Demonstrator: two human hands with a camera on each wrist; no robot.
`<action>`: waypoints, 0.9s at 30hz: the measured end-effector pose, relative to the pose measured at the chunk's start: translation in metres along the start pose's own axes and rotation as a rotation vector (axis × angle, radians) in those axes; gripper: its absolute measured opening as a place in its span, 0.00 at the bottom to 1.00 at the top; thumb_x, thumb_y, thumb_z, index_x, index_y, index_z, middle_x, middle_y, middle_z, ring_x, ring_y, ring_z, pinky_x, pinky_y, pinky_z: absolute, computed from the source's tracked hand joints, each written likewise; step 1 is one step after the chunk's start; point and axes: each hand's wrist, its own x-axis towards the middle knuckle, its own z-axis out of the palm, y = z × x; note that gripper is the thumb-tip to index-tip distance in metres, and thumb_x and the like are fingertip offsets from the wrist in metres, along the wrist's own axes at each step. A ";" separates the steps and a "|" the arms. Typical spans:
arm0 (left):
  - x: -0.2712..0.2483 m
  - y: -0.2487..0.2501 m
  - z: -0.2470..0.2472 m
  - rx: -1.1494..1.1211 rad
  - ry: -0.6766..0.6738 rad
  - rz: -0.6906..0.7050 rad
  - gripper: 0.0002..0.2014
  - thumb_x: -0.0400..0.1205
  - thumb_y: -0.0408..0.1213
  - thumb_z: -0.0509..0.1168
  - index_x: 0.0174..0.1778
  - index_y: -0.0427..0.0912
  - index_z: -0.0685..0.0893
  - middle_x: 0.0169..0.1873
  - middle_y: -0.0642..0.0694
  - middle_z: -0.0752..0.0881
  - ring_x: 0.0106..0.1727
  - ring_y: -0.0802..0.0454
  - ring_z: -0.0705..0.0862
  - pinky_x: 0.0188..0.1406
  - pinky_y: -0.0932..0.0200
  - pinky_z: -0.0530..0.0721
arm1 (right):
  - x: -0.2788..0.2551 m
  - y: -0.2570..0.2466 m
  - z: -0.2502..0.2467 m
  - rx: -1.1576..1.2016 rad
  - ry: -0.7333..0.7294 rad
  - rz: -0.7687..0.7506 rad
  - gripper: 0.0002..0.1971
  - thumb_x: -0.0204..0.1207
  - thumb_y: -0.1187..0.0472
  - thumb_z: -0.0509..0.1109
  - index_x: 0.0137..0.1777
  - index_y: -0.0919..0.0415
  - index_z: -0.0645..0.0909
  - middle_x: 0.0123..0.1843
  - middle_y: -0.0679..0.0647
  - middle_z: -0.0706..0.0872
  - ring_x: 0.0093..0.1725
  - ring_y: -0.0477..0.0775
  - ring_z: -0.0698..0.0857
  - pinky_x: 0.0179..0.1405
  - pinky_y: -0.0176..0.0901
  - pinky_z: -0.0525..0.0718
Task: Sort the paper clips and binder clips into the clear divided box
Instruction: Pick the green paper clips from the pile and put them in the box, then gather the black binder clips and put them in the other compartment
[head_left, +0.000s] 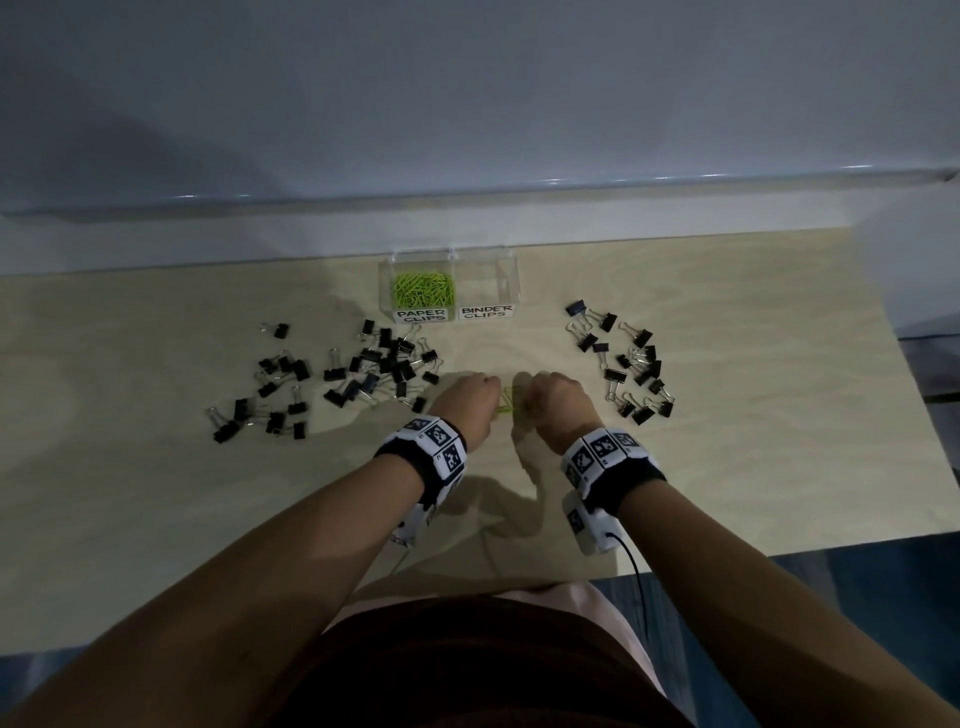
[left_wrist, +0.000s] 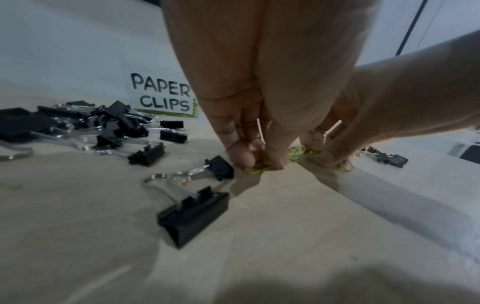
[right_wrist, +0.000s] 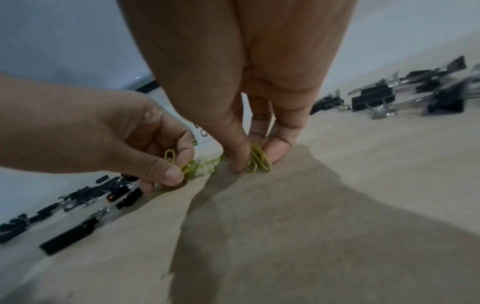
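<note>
The clear divided box (head_left: 511, 283) stands at the table's back; its left cell, labelled PAPER CLIPS (left_wrist: 161, 95), holds a heap of green paper clips (head_left: 423, 290), and the BINDER CLIPS cell looks empty. In front of it, both hands work at the table surface. My left hand (head_left: 467, 402) pinches a small bunch of green paper clips (right_wrist: 188, 167) between thumb and fingers. My right hand (head_left: 550, 400) pinches another few green paper clips (right_wrist: 258, 159). Black binder clips lie in a scatter on the left (head_left: 374, 371) and on the right (head_left: 631, 361).
The pale wooden table (head_left: 727, 467) ends at a white wall ledge (head_left: 467, 208) behind the box. A large black binder clip (left_wrist: 193, 214) lies just left of my left hand. Cables run from the wrist cameras toward my body.
</note>
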 end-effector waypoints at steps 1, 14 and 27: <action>0.000 -0.003 -0.003 -0.044 -0.005 0.001 0.04 0.79 0.27 0.64 0.48 0.34 0.79 0.50 0.37 0.82 0.53 0.39 0.81 0.54 0.44 0.80 | 0.002 0.002 0.000 0.009 0.016 0.016 0.06 0.75 0.66 0.62 0.47 0.67 0.80 0.47 0.63 0.84 0.48 0.62 0.82 0.40 0.40 0.71; 0.017 -0.061 -0.118 -0.496 0.486 -0.247 0.02 0.79 0.32 0.68 0.45 0.39 0.82 0.41 0.49 0.83 0.38 0.57 0.80 0.33 0.71 0.73 | 0.086 -0.059 -0.068 0.479 0.135 0.017 0.10 0.63 0.76 0.75 0.38 0.61 0.85 0.33 0.51 0.86 0.36 0.49 0.85 0.39 0.39 0.87; -0.012 -0.056 -0.082 -0.233 0.526 -0.164 0.08 0.78 0.29 0.66 0.53 0.38 0.82 0.59 0.44 0.78 0.58 0.48 0.79 0.57 0.63 0.73 | 0.083 -0.083 -0.057 0.196 0.160 -0.202 0.08 0.73 0.71 0.68 0.47 0.61 0.86 0.48 0.57 0.89 0.46 0.52 0.86 0.53 0.44 0.86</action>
